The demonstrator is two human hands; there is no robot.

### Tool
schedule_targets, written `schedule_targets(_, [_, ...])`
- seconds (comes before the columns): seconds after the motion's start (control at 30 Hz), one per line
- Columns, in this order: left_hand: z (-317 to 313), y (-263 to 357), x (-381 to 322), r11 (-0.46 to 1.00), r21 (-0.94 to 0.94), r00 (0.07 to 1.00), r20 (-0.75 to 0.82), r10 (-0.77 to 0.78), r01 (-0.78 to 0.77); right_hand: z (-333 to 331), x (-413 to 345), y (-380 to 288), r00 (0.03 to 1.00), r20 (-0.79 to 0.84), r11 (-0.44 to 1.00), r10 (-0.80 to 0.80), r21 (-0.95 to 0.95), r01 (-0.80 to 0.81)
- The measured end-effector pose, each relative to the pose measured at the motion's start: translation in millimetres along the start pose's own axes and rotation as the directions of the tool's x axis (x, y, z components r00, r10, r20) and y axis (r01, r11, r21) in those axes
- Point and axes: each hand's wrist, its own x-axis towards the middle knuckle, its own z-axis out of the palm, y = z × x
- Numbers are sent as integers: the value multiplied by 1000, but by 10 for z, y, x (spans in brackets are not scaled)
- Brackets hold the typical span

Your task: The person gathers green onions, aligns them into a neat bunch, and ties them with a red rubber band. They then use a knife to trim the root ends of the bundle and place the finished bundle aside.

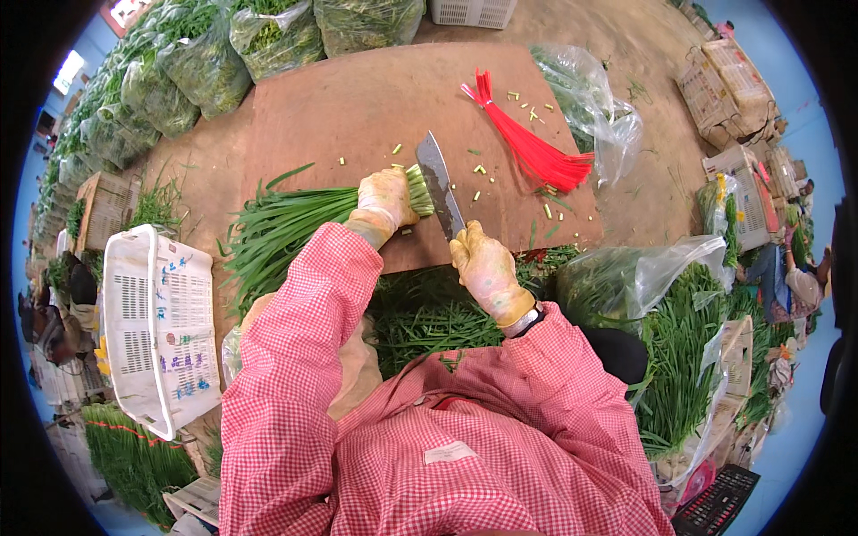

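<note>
My gloved left hand (384, 199) grips a bunch of green garlic chives (295, 218) near its pale stem ends. The leaves fan out to the left, past the edge of the wooden board (322, 114). In my gloved right hand (488, 271) is the handle of a broad knife (439, 184). Its dark, wet-looking blade points away from me, just right of the cut stem ends. Whether the blade touches the stems I cannot tell. A bundle of red ties (529, 141) lies on the board's right part, with short cut stem pieces (479, 169) scattered around it.
Left of me a white plastic crate (161, 328) stands on its side. Bags of greens (201, 77) line the far left. Clear plastic (606, 114) lies at the board's right edge. Loose chives (680, 362) fill a lined crate at my right. Cut leaves (436, 331) lie below the board.
</note>
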Motion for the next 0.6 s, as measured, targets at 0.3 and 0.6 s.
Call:
schedule_targets(0.3, [119,-33,-16,999,8,993,-112,35,-34,-239,182,-214,967,182,984,178,-50,-171])
schedule_targets(0.6, [177,-112,42,991,-69,991,-82,109,-114,-53,497,-117,962,274,998,-7,54,-9])
